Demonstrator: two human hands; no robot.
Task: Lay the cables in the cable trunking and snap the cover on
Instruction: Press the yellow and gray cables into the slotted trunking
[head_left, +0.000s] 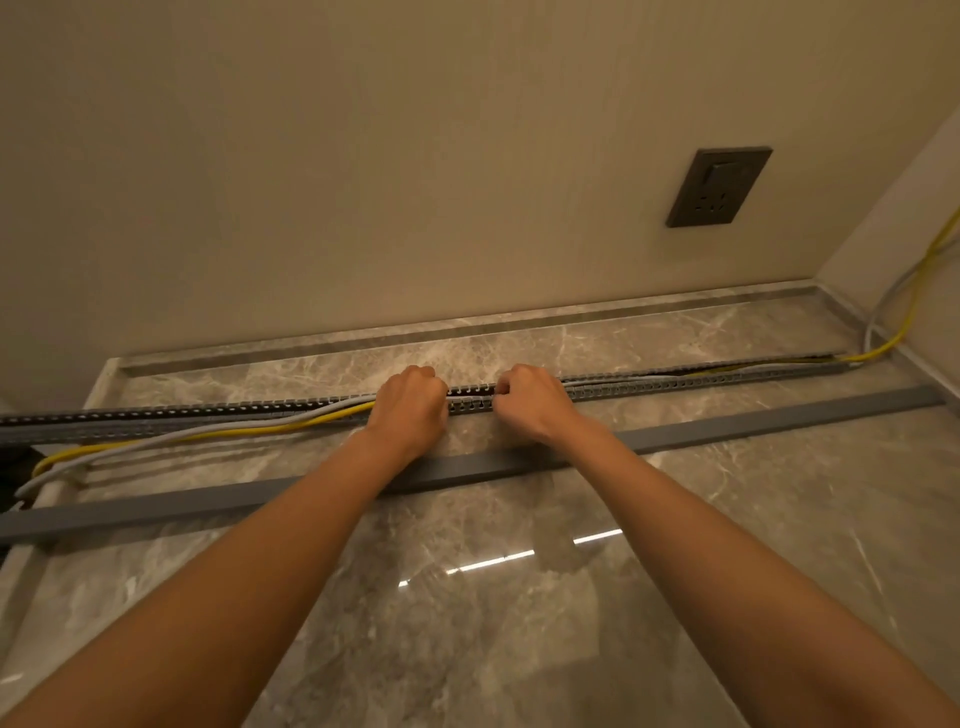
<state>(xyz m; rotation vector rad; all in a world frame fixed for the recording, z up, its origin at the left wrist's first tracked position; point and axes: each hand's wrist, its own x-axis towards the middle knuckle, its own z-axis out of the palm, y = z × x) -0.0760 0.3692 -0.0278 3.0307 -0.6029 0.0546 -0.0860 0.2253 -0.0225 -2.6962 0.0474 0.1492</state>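
A long grey slotted cable trunking (727, 376) lies across the marble counter, parallel to the wall. A yellow cable (249, 432) and a grey cable (208, 427) run inside its right part and hang out over its front wall on the left. My left hand (410, 410) grips both cables where they leave the trunking, fingers curled. My right hand (530, 400) sits just to its right with fingers curled at the trunking's front wall, pinching the cables there. The grey cover strip (753, 423) lies loose on the counter in front, under my forearms.
A dark wall socket (719, 187) sits on the back wall at the right. Both cables climb the right side wall (930, 260). The counter (519, 597) has a raised lip at the back and its left edge drops off near a dark object.
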